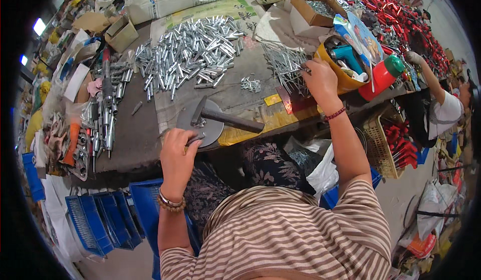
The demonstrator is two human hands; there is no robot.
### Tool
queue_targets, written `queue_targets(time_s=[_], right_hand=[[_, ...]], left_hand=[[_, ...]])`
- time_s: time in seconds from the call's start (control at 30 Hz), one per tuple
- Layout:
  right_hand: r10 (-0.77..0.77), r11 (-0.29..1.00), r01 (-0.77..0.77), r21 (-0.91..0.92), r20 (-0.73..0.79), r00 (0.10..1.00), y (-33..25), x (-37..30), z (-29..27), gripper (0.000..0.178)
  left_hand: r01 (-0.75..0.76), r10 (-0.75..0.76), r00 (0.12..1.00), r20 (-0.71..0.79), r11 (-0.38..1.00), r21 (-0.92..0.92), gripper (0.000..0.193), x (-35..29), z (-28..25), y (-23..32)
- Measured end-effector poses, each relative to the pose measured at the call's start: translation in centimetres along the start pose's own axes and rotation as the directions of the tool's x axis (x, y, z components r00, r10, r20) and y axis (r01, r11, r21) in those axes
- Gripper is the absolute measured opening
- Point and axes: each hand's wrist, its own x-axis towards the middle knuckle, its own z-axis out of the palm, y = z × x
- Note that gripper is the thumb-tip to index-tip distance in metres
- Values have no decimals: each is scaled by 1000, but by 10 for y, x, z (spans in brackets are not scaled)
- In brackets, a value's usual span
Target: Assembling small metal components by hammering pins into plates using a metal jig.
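My left hand (178, 152) rests at the near edge of a round grey metal disc (213, 135), its thumb and fingers closed on a small metal piece (196, 140) mostly hidden by them. Across the disc lies a hammer (230, 119), head to the left, with a few tiny metal bits beside its head. My right hand (320, 82) reaches to a pile of thin metal rods (288, 69), fingers pinched together at its right side; what they grip is too small to tell. A big heap of short shiny metal tubes (193, 52) covers the bench further left.
Small pins (250, 84) lie mid-bench near a yellow piece (272, 99). On the right stand a yellow container (345, 82) holding a teal tool and a red bottle (378, 82) with a green cap. Sockets and tools (107, 114) crowd the left edge. Another person's gloved hand (415, 58) works beyond.
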Motion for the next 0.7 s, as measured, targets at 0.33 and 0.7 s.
queue_targets(time_s=[0.33,0.7], right_hand=[[-64,992,67,104,-23,998,8,2,-1,21],[-9,999,5,50,70,998,17,-27,-23,37]], left_hand=[[-48,46,998,-47,998,-36,13,-2,3,-8],[-38,34,997,-68,997,-61,14,-5,8,-13]])
